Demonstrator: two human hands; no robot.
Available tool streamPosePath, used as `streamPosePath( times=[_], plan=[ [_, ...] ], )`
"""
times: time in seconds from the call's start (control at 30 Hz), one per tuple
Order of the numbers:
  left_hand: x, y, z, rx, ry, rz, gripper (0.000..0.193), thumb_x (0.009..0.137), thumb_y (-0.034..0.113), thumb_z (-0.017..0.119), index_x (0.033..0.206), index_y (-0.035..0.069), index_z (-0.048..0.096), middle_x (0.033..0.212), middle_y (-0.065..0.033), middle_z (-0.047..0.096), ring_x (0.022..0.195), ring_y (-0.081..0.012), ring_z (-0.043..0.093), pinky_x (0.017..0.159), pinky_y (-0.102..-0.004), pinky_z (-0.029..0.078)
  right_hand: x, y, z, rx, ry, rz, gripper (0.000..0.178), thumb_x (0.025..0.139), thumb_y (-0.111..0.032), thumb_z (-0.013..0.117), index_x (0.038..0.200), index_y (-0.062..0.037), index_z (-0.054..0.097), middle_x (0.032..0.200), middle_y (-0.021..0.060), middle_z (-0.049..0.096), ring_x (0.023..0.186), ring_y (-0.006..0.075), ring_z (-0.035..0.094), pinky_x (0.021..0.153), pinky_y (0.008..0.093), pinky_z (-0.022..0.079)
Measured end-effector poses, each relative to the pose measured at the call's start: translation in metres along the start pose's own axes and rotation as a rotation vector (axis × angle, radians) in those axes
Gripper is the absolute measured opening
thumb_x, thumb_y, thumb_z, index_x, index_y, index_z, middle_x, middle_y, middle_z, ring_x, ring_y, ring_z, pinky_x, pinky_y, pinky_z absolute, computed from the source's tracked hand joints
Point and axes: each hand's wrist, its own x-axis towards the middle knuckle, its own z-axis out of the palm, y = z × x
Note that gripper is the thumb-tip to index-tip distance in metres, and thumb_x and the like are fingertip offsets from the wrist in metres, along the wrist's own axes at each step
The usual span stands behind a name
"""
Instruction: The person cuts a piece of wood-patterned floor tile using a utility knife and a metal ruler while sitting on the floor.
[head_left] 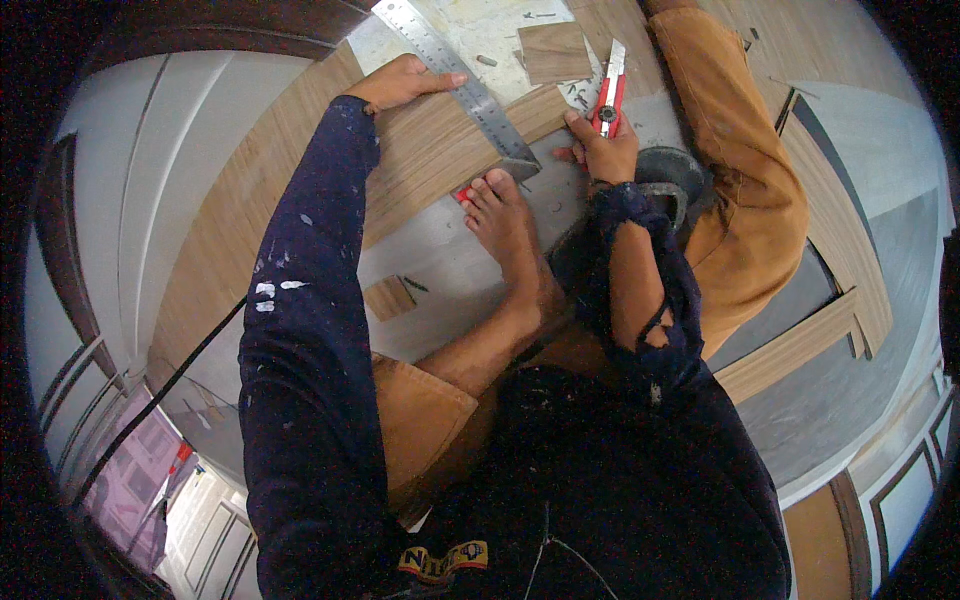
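Note:
My left hand [405, 84] grips the edge of a steel try square [460, 90], its thumb and fingers at the metal blade. The square lies slantwise across a wood-look floor plank [425, 150], its short end against the plank's near edge, close to my bare foot [500, 215]. My right hand [608, 150] is closed around a red snap-off utility knife [609, 95]. The knife's blade points up and away from me, apart from the plank and the square. Part of a red thing [463, 193] shows beside my toes; its kind is hidden.
A square plank offcut [555, 53] and dark scraps lie beyond the knife. Another offcut [388, 298] sits left of my foot. A dark bucket-like container [675, 175] stands beside my right wrist. Cut planks [800, 340] lie at right; a black cable [160, 393] runs at left.

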Motion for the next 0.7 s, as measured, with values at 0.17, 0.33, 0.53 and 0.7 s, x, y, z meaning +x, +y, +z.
streamPosePath(
  times=[0.17,0.33,0.53,0.7],
  plan=[
    [0.013,0.004,-0.006,0.034,-0.136,-0.094,0.072,0.079,0.07,0.072,0.096,0.0,0.077,0.085,-0.0092,0.071,0.079,-0.0147,0.063,0.075,-0.0296,0.05,0.003,0.002,-0.007,-0.03,0.02,-0.01,0.027,0.084,-0.004,0.078,0.091,-0.0061,0.051,0.074,0.0003,0.055,0.055,0.0137,0.056,0.047,0.036,0.061],
    [0.014,-0.001,-0.015,0.098,-0.18,-0.192,0.072,0.08,0.068,0.073,0.102,-0.001,0.077,0.097,-0.0146,0.073,0.089,-0.0201,0.066,0.082,-0.0329,0.051,0.001,-0.001,-0.001,-0.053,-0.005,0.01,0.027,0.084,-0.006,0.078,0.09,-0.0058,0.052,0.074,0.0009,0.056,0.053,0.0132,0.055,0.046,0.0346,0.06],
    [0.021,-0.009,-0.005,-0.159,-0.175,-0.023,0.065,0.089,0.057,0.07,0.119,-0.001,0.071,0.106,-0.0115,0.073,0.098,-0.0218,0.066,0.089,-0.034,0.05,0.002,-0.002,-0.003,-0.156,0.011,-0.027,0.025,0.085,-0.007,0.078,0.089,-0.0053,0.053,0.072,0.0011,0.056,0.052,0.013,0.055,0.046,0.0328,0.058],
    [0.028,-0.013,-0.01,-0.006,-0.248,-0.102,0.058,0.092,0.051,0.069,0.122,0.001,0.07,0.115,-0.0054,0.07,0.104,-0.0146,0.061,0.093,-0.0279,0.046,0.004,0.002,-0.006,-0.216,0.024,-0.013,0.025,0.085,-0.008,0.078,0.089,-0.0055,0.054,0.073,0.002,0.057,0.052,0.0127,0.055,0.048,0.0324,0.058]
  ],
)
